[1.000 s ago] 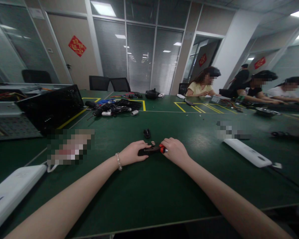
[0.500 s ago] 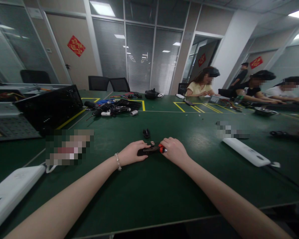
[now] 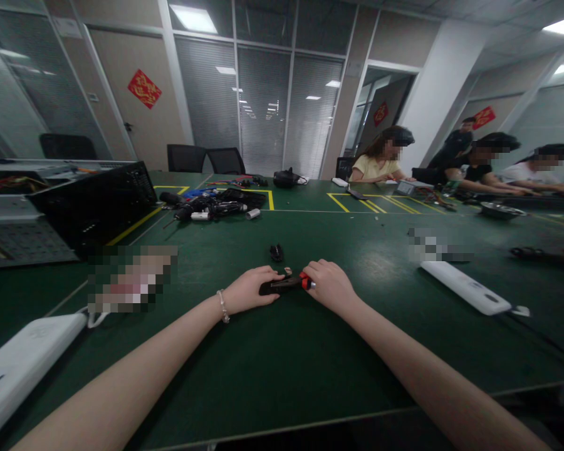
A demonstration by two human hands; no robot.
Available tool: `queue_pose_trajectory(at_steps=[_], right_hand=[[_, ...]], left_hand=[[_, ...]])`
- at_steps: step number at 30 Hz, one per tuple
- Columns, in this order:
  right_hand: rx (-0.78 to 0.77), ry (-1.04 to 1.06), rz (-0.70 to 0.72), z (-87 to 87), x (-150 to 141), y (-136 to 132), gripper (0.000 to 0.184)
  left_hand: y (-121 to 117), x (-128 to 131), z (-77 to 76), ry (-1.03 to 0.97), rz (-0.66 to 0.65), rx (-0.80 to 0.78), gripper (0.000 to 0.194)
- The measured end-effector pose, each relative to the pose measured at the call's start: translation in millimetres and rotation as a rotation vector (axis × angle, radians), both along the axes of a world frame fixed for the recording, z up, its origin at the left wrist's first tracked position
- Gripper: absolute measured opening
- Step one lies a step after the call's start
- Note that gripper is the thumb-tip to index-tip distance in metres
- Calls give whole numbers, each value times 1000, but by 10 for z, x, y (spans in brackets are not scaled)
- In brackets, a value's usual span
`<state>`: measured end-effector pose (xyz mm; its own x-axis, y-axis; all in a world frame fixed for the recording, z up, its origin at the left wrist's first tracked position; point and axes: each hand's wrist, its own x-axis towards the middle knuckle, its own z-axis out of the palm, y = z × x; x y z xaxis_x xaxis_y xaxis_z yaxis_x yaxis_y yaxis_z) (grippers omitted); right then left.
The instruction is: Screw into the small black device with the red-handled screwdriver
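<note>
Both my hands rest on the green table (image 3: pixel 282 363) out in front of me. My left hand (image 3: pixel 251 289), with a bead bracelet on its wrist, is closed on a small black part (image 3: pixel 275 286). My right hand (image 3: pixel 328 285) is closed round a tool with a red collar (image 3: pixel 305 283), whose tip meets the black part. A small pale piece (image 3: pixel 287 271) lies just behind them. Another small black part (image 3: pixel 276 252) lies a little farther back on the table.
A black computer case (image 3: pixel 98 203) lies at the left, with a pile of tools and cables (image 3: pixel 214 203) behind it. White power strips lie at the near left (image 3: pixel 23 360) and at the right (image 3: pixel 465 287). Several people sit working at the far right.
</note>
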<state>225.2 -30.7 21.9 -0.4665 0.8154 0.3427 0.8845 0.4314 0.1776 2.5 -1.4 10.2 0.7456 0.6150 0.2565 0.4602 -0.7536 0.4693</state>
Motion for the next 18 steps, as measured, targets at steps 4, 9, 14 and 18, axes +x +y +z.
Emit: queue_pose_trajectory(at_steps=[4, 9, 14, 18], right_hand=[[-4, 9, 0, 10, 1, -9, 17], [-11, 8, -3, 3, 1, -2, 16], [-8, 15, -3, -3, -5, 4, 16], [-6, 4, -11, 16, -5, -13, 16]], left_hand=[[2, 1, -9, 2, 4, 0, 42], [7, 3, -12, 4, 13, -9, 42], [-2, 1, 1, 22, 11, -14, 41], [3, -3, -8, 15, 12, -5, 42]])
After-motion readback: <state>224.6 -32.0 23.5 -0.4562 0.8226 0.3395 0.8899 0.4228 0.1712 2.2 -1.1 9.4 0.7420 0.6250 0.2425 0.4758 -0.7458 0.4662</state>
